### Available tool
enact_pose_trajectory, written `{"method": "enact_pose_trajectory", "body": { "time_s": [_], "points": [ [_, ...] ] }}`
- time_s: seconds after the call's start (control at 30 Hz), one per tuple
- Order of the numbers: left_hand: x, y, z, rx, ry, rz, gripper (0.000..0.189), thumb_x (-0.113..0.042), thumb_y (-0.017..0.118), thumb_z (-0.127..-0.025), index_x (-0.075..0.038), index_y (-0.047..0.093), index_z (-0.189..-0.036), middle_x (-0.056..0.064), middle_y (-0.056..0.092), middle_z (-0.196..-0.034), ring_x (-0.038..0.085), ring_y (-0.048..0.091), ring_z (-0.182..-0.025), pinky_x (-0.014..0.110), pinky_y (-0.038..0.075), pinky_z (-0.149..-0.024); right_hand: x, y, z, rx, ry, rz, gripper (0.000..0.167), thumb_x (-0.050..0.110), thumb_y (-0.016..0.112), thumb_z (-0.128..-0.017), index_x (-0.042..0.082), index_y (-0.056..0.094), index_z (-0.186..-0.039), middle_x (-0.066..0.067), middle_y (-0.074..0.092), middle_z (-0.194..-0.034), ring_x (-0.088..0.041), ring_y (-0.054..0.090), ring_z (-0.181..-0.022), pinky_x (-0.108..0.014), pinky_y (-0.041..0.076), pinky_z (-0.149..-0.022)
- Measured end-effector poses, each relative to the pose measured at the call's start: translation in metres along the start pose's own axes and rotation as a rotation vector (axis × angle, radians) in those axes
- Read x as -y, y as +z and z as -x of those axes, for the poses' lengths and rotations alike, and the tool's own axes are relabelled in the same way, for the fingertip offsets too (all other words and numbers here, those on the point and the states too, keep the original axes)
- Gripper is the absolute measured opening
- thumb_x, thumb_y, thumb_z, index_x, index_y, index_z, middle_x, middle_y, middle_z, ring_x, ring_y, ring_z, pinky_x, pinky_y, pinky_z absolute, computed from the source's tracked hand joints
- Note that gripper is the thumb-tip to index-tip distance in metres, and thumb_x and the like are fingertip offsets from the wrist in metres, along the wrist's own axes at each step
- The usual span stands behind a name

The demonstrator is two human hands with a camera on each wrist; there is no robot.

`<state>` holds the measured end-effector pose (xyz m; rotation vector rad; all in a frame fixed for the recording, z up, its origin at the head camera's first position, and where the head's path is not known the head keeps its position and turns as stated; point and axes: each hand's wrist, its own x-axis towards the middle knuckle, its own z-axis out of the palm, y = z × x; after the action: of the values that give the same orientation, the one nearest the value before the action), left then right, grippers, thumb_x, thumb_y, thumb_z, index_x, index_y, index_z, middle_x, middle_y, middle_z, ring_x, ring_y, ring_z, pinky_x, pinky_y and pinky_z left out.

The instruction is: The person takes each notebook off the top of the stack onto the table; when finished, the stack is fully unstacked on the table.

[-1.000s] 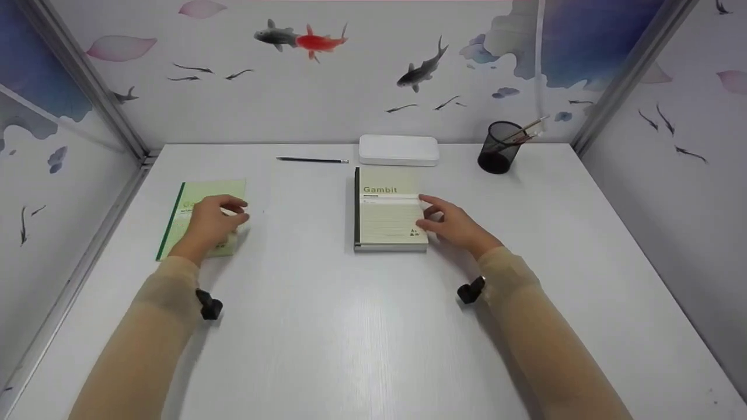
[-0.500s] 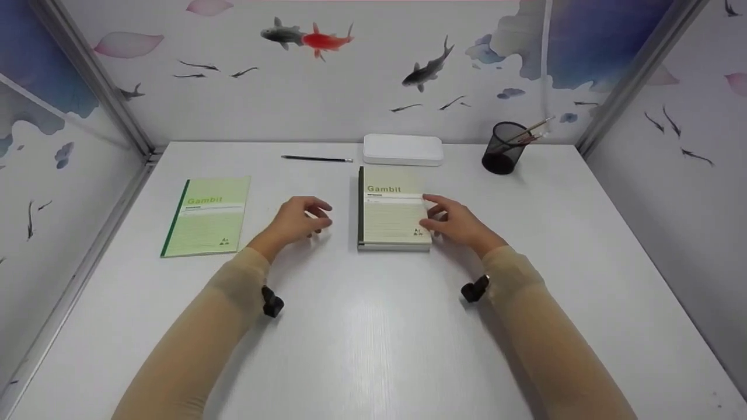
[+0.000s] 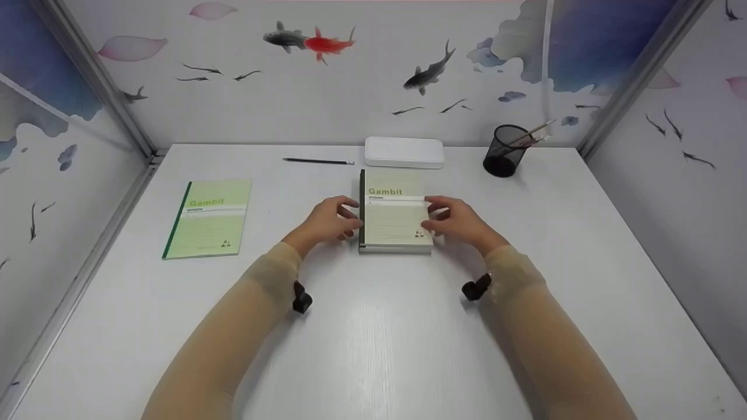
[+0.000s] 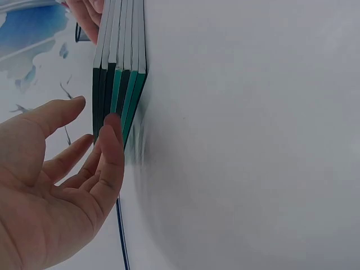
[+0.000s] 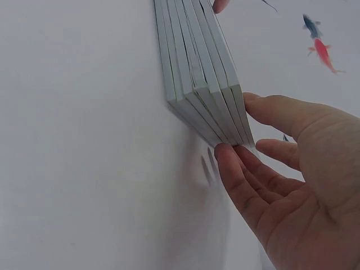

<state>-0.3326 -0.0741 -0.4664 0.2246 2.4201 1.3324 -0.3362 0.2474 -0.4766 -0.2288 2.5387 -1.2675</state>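
Observation:
A stack of notebooks [image 3: 394, 213] lies on the table in the middle of the head view, a pale green "Gambit" cover with a dark spine on top. Dark and green spines [image 4: 117, 93] face my left hand [image 3: 331, 220], whose fingertips are at that side, thumb apart from the stack in the left wrist view. On the opposite side, fingertips of my right hand [image 3: 458, 221] touch the page edges [image 5: 205, 109], with the thumb by the upper corner. Neither hand wraps around the stack. Farther left, a single green notebook [image 3: 210, 224] with a green spine lies flat.
Behind the stack sits a white case [image 3: 404, 151], with a dark pencil [image 3: 318, 161] to its left. A black mesh pen cup [image 3: 504, 151] holding several thin sticks stands at the back right. Printed wall panels enclose the table's back and sides.
My left hand has moved right, from over the single green notebook to the spine side of the stack. My right hand has stayed at the stack's right side.

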Motion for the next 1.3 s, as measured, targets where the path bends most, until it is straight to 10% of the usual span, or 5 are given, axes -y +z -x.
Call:
{"method": "enact_pose_trajectory", "body": {
  "time_s": [1.3],
  "points": [
    [0.001, 0.002, -0.011, 0.006, -0.102, 0.110, 0.069, -0.016, 0.080, -0.091, -0.008, 0.047, -0.151, 0.014, 0.064, -0.128, 0.024, 0.069, -0.109, 0.033, 0.060, -0.094, -0.005, 0.001, 0.001, -0.017, -0.026, 0.024, 0.057, 0.025, 0.070, -0.099, 0.019, 0.051, -0.153, -0.010, 0.061, -0.139, -0.026, 0.062, -0.110, -0.029, 0.053, -0.080]
  ]
}}
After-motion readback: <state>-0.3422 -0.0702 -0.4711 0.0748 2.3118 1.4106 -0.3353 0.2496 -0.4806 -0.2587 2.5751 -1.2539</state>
